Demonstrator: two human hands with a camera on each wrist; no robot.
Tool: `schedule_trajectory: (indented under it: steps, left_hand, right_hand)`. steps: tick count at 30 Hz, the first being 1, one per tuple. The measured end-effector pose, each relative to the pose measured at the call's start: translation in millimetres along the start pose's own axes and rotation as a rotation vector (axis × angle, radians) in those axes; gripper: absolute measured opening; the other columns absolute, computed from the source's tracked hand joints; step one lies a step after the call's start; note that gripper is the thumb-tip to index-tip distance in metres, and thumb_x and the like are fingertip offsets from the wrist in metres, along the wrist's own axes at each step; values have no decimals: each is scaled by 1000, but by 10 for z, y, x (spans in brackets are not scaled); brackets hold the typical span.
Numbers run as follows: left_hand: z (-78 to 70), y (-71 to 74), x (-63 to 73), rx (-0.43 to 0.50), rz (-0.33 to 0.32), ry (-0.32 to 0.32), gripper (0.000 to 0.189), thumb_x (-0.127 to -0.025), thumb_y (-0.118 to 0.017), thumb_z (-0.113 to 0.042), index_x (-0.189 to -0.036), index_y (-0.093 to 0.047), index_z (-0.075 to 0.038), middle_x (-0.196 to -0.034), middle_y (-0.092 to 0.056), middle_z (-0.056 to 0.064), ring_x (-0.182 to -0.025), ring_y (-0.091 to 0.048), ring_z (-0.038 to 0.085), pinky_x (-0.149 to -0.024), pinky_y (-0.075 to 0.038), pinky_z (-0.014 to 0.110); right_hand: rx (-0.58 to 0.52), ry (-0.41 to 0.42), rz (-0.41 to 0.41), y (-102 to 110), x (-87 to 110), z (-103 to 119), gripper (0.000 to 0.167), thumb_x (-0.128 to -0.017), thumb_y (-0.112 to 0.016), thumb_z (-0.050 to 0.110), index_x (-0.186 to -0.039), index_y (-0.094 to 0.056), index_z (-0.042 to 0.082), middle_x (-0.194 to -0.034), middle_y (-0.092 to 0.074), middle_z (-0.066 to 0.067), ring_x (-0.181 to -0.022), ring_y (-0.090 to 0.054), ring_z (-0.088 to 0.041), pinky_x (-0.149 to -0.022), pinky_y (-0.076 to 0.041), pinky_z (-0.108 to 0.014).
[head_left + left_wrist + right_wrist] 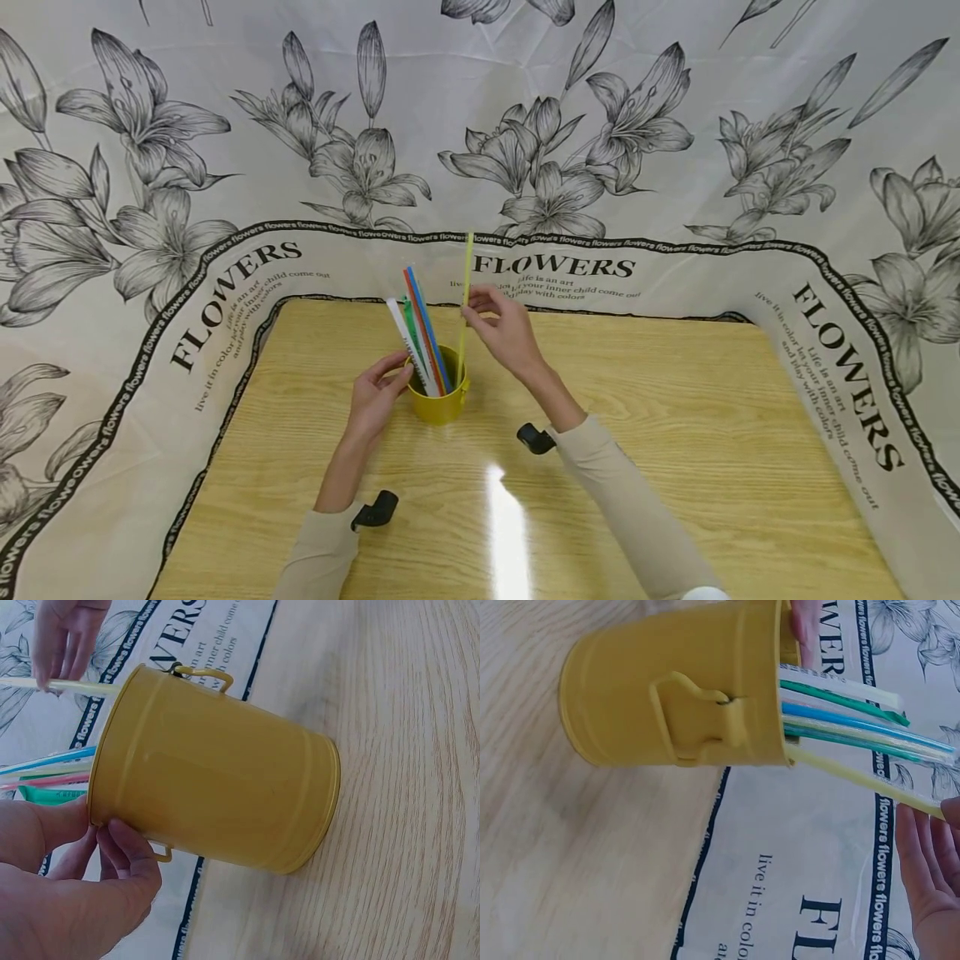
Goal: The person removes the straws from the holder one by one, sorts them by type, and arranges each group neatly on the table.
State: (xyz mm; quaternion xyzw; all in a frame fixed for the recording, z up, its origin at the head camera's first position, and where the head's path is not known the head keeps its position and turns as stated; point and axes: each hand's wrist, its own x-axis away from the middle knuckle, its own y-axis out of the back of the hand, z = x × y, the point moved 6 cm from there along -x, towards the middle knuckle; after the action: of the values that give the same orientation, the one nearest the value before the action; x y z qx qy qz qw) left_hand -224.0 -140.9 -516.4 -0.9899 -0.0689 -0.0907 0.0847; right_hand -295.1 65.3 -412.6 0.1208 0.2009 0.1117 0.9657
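A small yellow metal bucket (pixel 438 408) with side handles stands upright on the table. My left hand (pixel 372 400) pinches its rim on the left side, thumb and fingers at the edge, as the left wrist view shows. Several long straws lean inside it: a blue straw (pixel 429 325), a red one beside it, green ones (pixel 832 697) and a white one (pixel 405 337) with print on it. With thumb and fingertips, my right hand (pixel 506 329) pinches a yellow straw (pixel 463 333) near its middle. That straw stands nearly upright, its lower end inside the bucket by the right rim.
The wood-grain table (pixel 637 417) stretches out around the bucket. White cloth (pixel 525 208) with printed flowers and lettering rises behind the table and along both sides. A black wrist mount (pixel 375 508) sits on each forearm.
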Motion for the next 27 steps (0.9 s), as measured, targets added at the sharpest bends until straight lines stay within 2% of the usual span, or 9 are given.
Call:
schedule_trajectory:
  steps: [6, 11, 15, 19, 20, 26, 27]
  left_hand:
    - [10, -3, -4, -4, -7, 5, 35, -102, -64, -5, -137, -62, 2, -133, -58, 16, -105, -63, 16, -92, -58, 31]
    - [13, -2, -11, -5, -9, 5, 35, -102, -64, -5, -136, -62, 1, -133, -58, 16, -105, -63, 16, -86, -59, 26]
    - [11, -4, -12, 10, -7, 5, 35, -102, -64, -4, -136, -62, 2, -132, -57, 17, -114, -61, 28, -85, -59, 24]
    - [6, -2, -9, 19, -5, 6, 36, -102, -64, -4, -137, -61, 2, -133, -57, 16, -123, -56, 39, -88, -59, 26]
    - [4, -2, -7, 19, -6, 6, 36, -102, -64, -4, -137, -61, 2, -133, -57, 16, -123, -55, 39, -91, -58, 29]
    - [11, 2, -12, 16, -6, 8, 36, -102, -64, -4, -137, -62, 2, -133, -57, 17, -118, -58, 32, -88, -59, 27]
    - [14, 5, -16, 15, -5, 8, 36, -102, -64, -4, -137, -62, 2, -134, -57, 17, -118, -58, 32, -86, -59, 24]
  right_hand:
    - [-68, -10, -52, 189, -47, 39, 29, -99, -66, 0, -125, -59, -11, -109, -65, -24, -98, -68, -44, -82, -62, -43]
    - [-171, -55, -101, 366, -81, 42, 30, -99, -66, 0, -126, -58, -11, -110, -63, -23, -92, -70, -27, -81, -63, -38]
    - [-249, -99, -142, 494, -92, 12, 29, -100, -65, 1, -126, -57, -10, -109, -62, -19, -89, -69, -15, -82, -63, -35]
    - [-297, -152, -162, 585, -75, -36, 29, -100, -66, 2, -126, -57, -9, -110, -61, -14, -90, -69, -16, -85, -62, -35]
    - [-313, -170, -166, 600, -66, -49, 29, -100, -66, 2, -125, -57, -9, -110, -61, -14, -92, -70, -20, -86, -62, -36]
    - [-344, -247, -175, 661, 14, -167, 33, -100, -65, -1, -129, -55, -12, -117, -60, -21, -94, -70, -21, -89, -61, -37]
    - [-340, -254, -174, 668, 29, -188, 34, -99, -65, -1, -129, -55, -12, -117, -60, -21, -92, -70, -17, -89, -60, -38]
